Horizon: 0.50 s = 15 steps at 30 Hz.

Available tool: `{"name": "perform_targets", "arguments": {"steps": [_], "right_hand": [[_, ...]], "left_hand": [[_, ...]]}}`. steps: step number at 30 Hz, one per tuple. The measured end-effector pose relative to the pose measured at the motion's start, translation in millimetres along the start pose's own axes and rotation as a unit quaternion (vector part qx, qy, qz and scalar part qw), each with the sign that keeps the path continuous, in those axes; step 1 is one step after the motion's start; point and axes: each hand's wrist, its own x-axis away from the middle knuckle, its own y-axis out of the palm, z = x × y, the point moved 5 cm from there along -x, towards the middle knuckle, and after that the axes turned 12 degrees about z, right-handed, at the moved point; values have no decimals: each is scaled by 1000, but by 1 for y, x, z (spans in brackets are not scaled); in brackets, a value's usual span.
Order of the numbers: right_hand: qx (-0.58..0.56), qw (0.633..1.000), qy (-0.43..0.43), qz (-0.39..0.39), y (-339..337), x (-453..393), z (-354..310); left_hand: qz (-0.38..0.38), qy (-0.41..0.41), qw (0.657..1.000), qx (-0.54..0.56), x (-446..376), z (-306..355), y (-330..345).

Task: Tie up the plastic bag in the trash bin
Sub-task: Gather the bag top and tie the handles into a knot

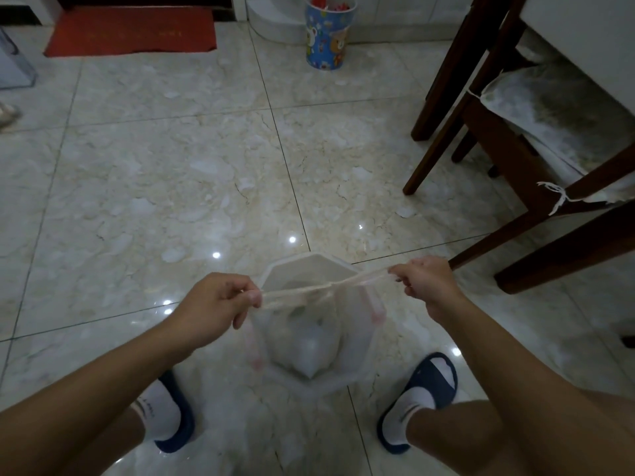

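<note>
A small white trash bin (311,266) stands on the floor between my feet, lined with a clear plastic bag (309,338) that has pink-edged handles. My left hand (220,300) pinches one twisted end of the bag on the left. My right hand (424,280) grips the other end on the right. The two ends are stretched taut across the bin's mouth and cross at a twist (324,288) in the middle. White rubbish shows through the bag below.
A dark wooden chair (515,159) with a cushion stands close on the right, its legs near my right hand. A colourful cartoon bin (328,32) and a red mat (130,30) lie far ahead. My feet wear blue slippers (426,396) beside the bin.
</note>
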Motion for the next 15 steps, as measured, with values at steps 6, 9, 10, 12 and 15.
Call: {"name": "perform_targets", "arguments": {"steps": [6, 9, 10, 12, 15], "right_hand": [[-10, 999, 48, 23, -5, -10, 22], [-25, 995, 87, 32, -8, -9, 33], [-30, 994, 93, 39, -9, -9, 36], [-41, 993, 96, 50, -9, -9, 41], [-48, 991, 95, 78, -7, -5, 48]], "left_hand": [[16, -248, 947, 203, 6, -52, -7], [43, -337, 892, 297, 5, -75, -6], [44, -362, 873, 324, 5, -81, -5], [46, -411, 831, 373, 6, -91, -4], [48, -466, 786, 404, 9, -101, 0]]}}
